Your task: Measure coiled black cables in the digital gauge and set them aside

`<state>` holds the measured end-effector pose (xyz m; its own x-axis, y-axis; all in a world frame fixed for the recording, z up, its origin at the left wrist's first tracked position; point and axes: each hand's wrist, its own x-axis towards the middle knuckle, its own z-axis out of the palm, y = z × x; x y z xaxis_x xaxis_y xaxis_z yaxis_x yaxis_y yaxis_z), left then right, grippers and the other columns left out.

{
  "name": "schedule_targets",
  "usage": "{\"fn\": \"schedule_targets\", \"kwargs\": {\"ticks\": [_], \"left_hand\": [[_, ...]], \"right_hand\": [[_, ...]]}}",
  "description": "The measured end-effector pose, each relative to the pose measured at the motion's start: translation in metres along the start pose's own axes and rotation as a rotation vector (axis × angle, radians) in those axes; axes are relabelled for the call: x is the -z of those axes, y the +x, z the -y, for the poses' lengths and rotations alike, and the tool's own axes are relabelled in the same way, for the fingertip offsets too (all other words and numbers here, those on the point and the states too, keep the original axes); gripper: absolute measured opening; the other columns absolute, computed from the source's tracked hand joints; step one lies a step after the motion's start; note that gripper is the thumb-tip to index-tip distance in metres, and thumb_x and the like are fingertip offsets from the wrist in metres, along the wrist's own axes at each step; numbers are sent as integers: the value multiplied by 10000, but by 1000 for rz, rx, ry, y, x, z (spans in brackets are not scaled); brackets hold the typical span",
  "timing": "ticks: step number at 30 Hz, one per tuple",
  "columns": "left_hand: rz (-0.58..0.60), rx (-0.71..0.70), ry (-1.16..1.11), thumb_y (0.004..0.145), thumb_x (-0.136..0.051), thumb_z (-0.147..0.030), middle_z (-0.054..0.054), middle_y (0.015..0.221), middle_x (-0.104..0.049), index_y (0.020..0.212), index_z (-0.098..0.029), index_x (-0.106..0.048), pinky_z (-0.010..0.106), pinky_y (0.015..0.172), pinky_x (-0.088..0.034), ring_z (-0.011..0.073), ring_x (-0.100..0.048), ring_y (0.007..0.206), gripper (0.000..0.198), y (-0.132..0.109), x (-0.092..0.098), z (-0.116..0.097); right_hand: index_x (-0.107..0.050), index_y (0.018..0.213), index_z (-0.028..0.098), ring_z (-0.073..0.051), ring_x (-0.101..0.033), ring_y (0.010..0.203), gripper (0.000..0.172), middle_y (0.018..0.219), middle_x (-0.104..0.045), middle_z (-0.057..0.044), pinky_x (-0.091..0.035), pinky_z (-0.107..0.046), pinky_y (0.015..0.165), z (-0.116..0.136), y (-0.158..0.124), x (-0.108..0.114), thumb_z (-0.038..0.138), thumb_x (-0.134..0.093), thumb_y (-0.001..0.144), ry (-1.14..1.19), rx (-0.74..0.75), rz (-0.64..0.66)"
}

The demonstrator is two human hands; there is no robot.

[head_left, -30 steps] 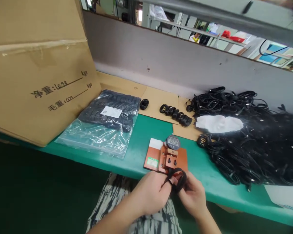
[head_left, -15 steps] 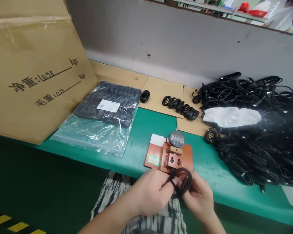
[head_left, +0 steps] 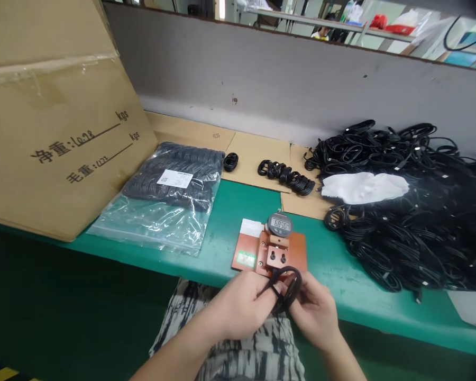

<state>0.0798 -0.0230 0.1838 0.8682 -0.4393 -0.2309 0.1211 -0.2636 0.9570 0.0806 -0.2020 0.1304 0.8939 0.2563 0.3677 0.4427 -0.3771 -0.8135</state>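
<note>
A coiled black cable point(head_left: 295, 290) is between my two hands at the table's front edge. My left hand point(head_left: 248, 304) is closed on the coil's left side, and my right hand point(head_left: 315, 312) grips its right side. The cable's upper end reaches the front of a copper-coloured measuring fixture point(head_left: 277, 256); whether its plug sits inside is hidden. On top of the fixture stands a round digital dial gauge point(head_left: 279, 224) with a lit number display.
A large cardboard box point(head_left: 63, 148) stands at the left. Beside it lies a clear bag of coiled cables point(head_left: 174, 177). One coil point(head_left: 230, 162) and a row of coils point(head_left: 286, 177) rest on cardboard. A big cable heap point(head_left: 381, 243) with a white glove point(head_left: 365, 188) fills the right.
The camera view has shifted slightly. The number on the gauge display has changed. Both hands still hold the cable at the fixture's front.
</note>
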Motion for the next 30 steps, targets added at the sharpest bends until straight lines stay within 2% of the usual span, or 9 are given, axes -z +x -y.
{"fn": "schedule_targets", "kwargs": {"ticks": [6, 12, 17, 23, 28, 30], "left_hand": [[-17, -50, 31, 946, -380, -412, 20, 807, -606, 754, -158, -562, 235, 614, -374, 148, -509, 723, 367, 0, 2, -5], [-7, -57, 23, 952, -354, -436, 0, 726, -512, 714, -169, -496, 234, 586, -340, 131, -445, 676, 385, 1, 1, -6], [19, -36, 73, 962, -331, -449, -35, 620, -346, 639, -188, -349, 254, 527, -250, 102, -309, 575, 415, 0, 0, -1], [12, -39, 43, 965, -339, -415, -18, 695, -439, 673, -183, -392, 246, 560, -283, 117, -391, 649, 377, 0, 0, 0], [7, -14, 68, 949, -360, -447, -38, 607, -325, 617, -190, -334, 264, 500, -208, 98, -297, 563, 420, 0, 1, -2], [-3, -20, 57, 945, -370, -441, -37, 604, -333, 616, -193, -334, 261, 493, -207, 100, -301, 561, 414, 0, 1, -4]], "right_hand": [[-596, 764, 163, -117, -552, 522, 114, 651, -624, -31, -433, -192, 471, 1, 2, -1, 222, -586, 861, 23, -22, 3], [-594, 789, 164, -117, -552, 525, 105, 635, -604, -20, -439, -194, 481, 1, 2, -1, 224, -571, 872, 27, -19, 0], [-585, 813, 167, -117, -554, 528, 61, 645, -600, -14, -431, -192, 478, -1, 2, -2, 188, -567, 867, 49, -6, 6], [-575, 828, 165, -124, -572, 572, 56, 682, -604, -24, -441, -197, 508, -1, 0, -3, 192, -567, 878, 92, -15, 8], [-571, 807, 165, -110, -527, 529, 79, 638, -565, -4, -419, -189, 478, 1, 2, -3, 190, -555, 881, 96, -25, 10], [-567, 806, 165, -111, -530, 531, 81, 640, -568, -6, -421, -190, 477, 1, 2, -3, 189, -550, 881, 102, -24, 10]]}}
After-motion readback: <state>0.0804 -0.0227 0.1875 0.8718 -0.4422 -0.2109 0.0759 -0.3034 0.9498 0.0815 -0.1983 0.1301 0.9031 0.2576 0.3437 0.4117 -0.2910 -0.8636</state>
